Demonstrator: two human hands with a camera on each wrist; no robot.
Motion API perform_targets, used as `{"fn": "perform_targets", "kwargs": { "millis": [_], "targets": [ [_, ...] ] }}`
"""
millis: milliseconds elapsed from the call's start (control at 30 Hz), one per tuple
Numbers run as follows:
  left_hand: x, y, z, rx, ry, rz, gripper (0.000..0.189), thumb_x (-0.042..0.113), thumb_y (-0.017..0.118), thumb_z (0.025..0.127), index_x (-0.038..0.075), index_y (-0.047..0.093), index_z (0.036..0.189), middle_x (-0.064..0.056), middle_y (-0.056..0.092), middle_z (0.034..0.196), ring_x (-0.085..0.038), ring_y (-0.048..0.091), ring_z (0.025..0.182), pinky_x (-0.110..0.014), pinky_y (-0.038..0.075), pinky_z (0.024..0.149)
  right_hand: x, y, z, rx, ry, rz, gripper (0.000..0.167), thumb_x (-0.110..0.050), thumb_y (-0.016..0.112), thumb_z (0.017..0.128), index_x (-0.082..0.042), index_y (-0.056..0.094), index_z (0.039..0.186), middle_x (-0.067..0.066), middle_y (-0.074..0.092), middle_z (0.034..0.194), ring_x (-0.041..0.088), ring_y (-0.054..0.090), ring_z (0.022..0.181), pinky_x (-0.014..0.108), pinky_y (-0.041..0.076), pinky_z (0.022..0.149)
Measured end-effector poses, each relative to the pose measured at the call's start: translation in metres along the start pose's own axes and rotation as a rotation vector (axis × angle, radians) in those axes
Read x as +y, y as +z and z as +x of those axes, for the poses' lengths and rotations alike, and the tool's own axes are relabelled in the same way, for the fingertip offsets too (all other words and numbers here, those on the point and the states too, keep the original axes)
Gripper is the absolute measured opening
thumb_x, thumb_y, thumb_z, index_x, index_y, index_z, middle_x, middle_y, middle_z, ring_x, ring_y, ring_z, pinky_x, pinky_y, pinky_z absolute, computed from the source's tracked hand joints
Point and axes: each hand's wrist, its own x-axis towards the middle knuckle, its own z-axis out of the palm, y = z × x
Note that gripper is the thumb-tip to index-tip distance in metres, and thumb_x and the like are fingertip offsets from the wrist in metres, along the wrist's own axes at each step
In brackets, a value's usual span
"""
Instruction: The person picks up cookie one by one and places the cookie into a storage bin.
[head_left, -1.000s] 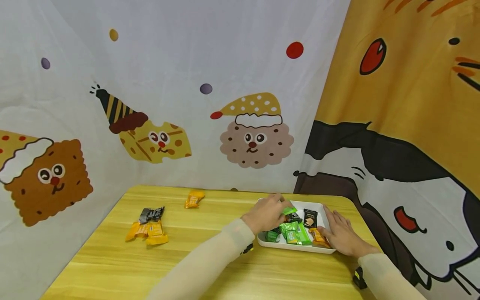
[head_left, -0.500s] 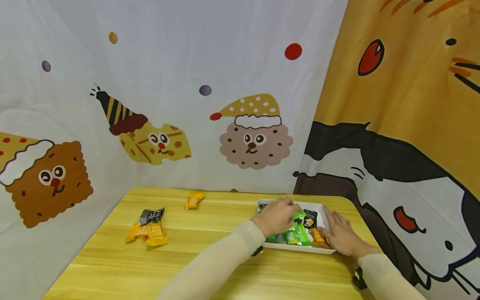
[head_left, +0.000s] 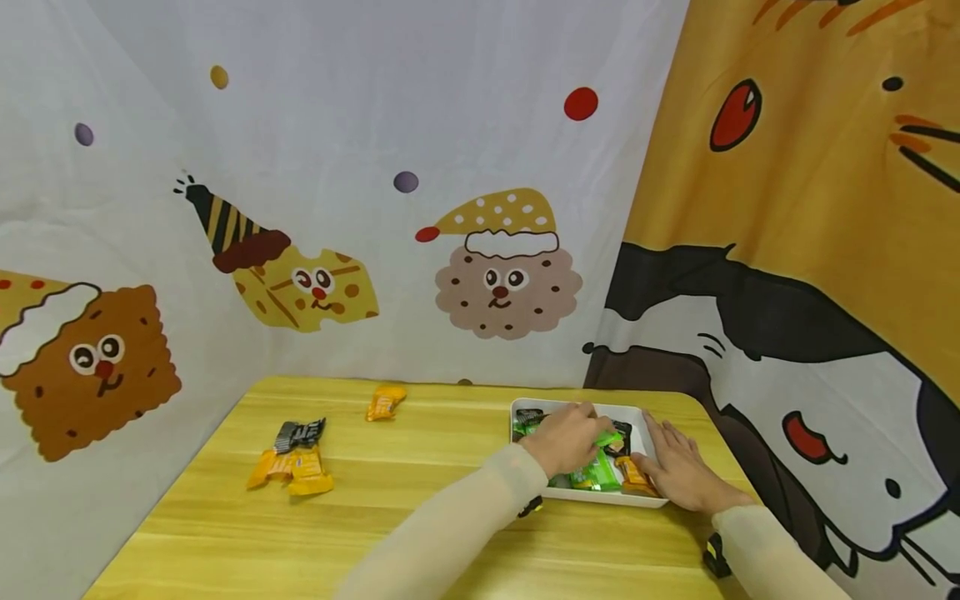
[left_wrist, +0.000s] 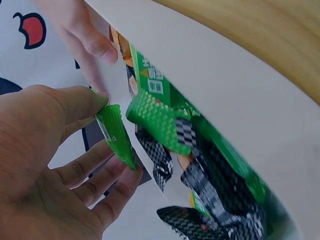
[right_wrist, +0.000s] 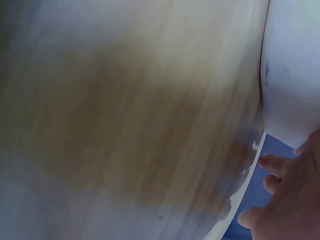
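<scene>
A green packet [left_wrist: 116, 134] is over the white tray [head_left: 600, 497], pinched in the left hand [head_left: 567, 440]. The right hand [head_left: 684, 472] touches the tray's right end, fingers stretched out. 1 orange packet [head_left: 386, 402] lies farther left on the table [head_left: 420, 475].

Right hand [right_wrist: 295, 195] at a white tray [right_wrist: 292, 75], a wood-grain table [right_wrist: 135, 110] alongside

Left sleeve [head_left: 457, 521] and right sleeve [head_left: 768, 546] in plain pale cream, long, ending just behind a bare left hand [head_left: 564, 440] and bare right hand [head_left: 686, 471], small black device [head_left: 529, 507] with yellow marking below the left sleeve, black-and-yellow unit [head_left: 716, 557] by the right sleeve
</scene>
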Motion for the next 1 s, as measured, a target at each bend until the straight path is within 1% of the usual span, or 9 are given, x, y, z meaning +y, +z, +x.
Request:
{"fn": "perform_targets", "kwargs": {
  "millis": [100, 267, 333, 467, 700, 800, 900, 933, 1000],
  "targets": [
    [0.005, 0.001, 0.004, -0.027, -0.006, -0.002, 0.045, 0.031, 0.079, 0.114, 0.039, 0.072, 0.158, 0.006, 0.074, 0.149, -0.010, 0.074, 0.127, -0.019, 0.065, 0.102, -0.002, -0.002, -0.001, -0.002, -0.001, 0.005, 0.094, -0.057, 0.053, 0.122, -0.001, 0.012, 0.186, 0.047, 0.025, 0.183, 0.073, 0.020, 0.169, 0.097, 0.015, 0.128],
    [0.013, 0.004, 0.011, -0.066, -0.023, 0.000, 0.045, 0.038, 0.079, 0.114, 0.041, 0.070, 0.158, 0.009, 0.072, 0.150, -0.009, 0.072, 0.131, -0.020, 0.066, 0.098, -0.004, -0.003, -0.001, 0.008, -0.011, 0.010, 0.095, -0.059, 0.053, 0.121, -0.001, 0.013, 0.186, 0.047, 0.027, 0.182, 0.073, 0.020, 0.169, 0.097, 0.015, 0.128],
    [0.016, 0.004, 0.012, -0.069, -0.026, 0.008, 0.046, 0.041, 0.079, 0.114, 0.040, 0.070, 0.158, 0.009, 0.072, 0.151, -0.009, 0.072, 0.133, -0.021, 0.067, 0.096, -0.004, -0.003, -0.001, 0.010, -0.012, 0.009, 0.095, -0.058, 0.054, 0.122, 0.000, 0.014, 0.186, 0.047, 0.027, 0.182, 0.073, 0.020, 0.169, 0.097, 0.014, 0.128],
    [0.019, 0.004, 0.014, -0.069, -0.028, 0.024, 0.047, 0.045, 0.077, 0.114, 0.041, 0.068, 0.160, 0.009, 0.070, 0.155, -0.009, 0.071, 0.137, -0.022, 0.067, 0.097, -0.004, -0.003, -0.002, 0.009, -0.012, 0.004, 0.093, -0.054, 0.054, 0.122, 0.000, 0.013, 0.185, 0.047, 0.027, 0.182, 0.073, 0.020, 0.169, 0.098, 0.015, 0.127],
    [0.014, 0.001, 0.008, -0.062, -0.037, -0.015, 0.043, 0.043, 0.071, 0.118, 0.040, 0.068, 0.161, 0.008, 0.070, 0.155, -0.010, 0.071, 0.138, -0.024, 0.068, 0.099, -0.005, -0.003, -0.001, 0.014, -0.010, 0.004, 0.093, -0.054, 0.055, 0.122, 0.001, 0.013, 0.185, 0.048, 0.028, 0.181, 0.073, 0.021, 0.168, 0.098, 0.015, 0.127],
    [0.011, -0.001, 0.003, -0.052, -0.030, -0.025, 0.042, 0.043, 0.070, 0.118, 0.039, 0.069, 0.160, 0.007, 0.071, 0.153, -0.011, 0.071, 0.136, -0.026, 0.067, 0.102, -0.004, -0.002, -0.001, 0.012, -0.007, 0.000, 0.094, -0.055, 0.054, 0.122, 0.001, 0.013, 0.185, 0.048, 0.028, 0.181, 0.073, 0.021, 0.168, 0.098, 0.015, 0.128],
    [0.007, -0.005, -0.003, -0.040, -0.021, -0.013, 0.042, 0.044, 0.070, 0.118, 0.038, 0.070, 0.160, 0.005, 0.072, 0.152, -0.012, 0.073, 0.134, -0.028, 0.067, 0.107, -0.003, -0.001, -0.001, 0.013, -0.005, 0.003, 0.094, -0.056, 0.054, 0.122, 0.001, 0.013, 0.185, 0.048, 0.028, 0.181, 0.073, 0.020, 0.168, 0.098, 0.015, 0.127],
    [0.006, -0.006, -0.005, -0.036, -0.018, -0.006, 0.042, 0.044, 0.070, 0.118, 0.037, 0.070, 0.159, 0.005, 0.072, 0.152, -0.012, 0.073, 0.133, -0.028, 0.067, 0.107, -0.003, -0.001, -0.001, 0.014, -0.003, 0.004, 0.094, -0.056, 0.054, 0.122, 0.001, 0.013, 0.185, 0.048, 0.028, 0.181, 0.073, 0.020, 0.168, 0.097, 0.014, 0.128],
    [0.002, -0.008, -0.008, -0.023, -0.014, 0.002, 0.041, 0.044, 0.071, 0.117, 0.036, 0.072, 0.158, 0.005, 0.073, 0.151, -0.012, 0.075, 0.130, -0.026, 0.067, 0.102, -0.002, -0.001, -0.001, 0.017, -0.003, 0.001, 0.094, -0.055, 0.055, 0.122, 0.001, 0.013, 0.185, 0.048, 0.028, 0.181, 0.073, 0.021, 0.168, 0.097, 0.015, 0.128]
  ]
}}
